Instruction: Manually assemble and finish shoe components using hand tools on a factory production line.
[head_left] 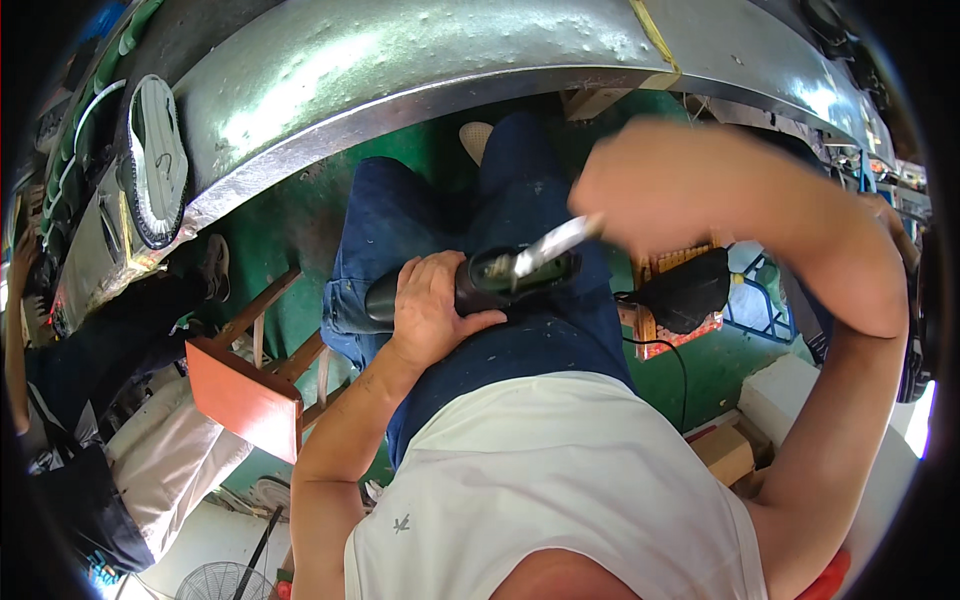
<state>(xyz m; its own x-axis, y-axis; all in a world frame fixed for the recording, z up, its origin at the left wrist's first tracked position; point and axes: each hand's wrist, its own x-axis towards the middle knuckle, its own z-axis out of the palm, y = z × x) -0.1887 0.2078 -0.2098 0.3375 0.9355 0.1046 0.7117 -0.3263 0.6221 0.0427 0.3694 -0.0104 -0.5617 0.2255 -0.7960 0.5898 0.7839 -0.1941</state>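
Observation:
My left hand (pixel 432 308) grips a black power tool (pixel 480 283) that lies across my lap on my blue trousers. My right hand (pixel 640 185) is raised above it, blurred, and holds a thin metal piece (pixel 553 243) whose lower end meets the tool's head. A black cord (pixel 668 350) runs from the tool down to the right. The curved shiny metal table (pixel 400 70) arches just beyond my knees.
A person in dark clothes sits at the left beside a red-brown wooden stool (pixel 245 395). A white mask-like item (pixel 158 160) lies on the table's left. A black bag on an orange crate (pixel 685 295) stands at my right, cardboard boxes (pixel 725 455) below it. The floor is green.

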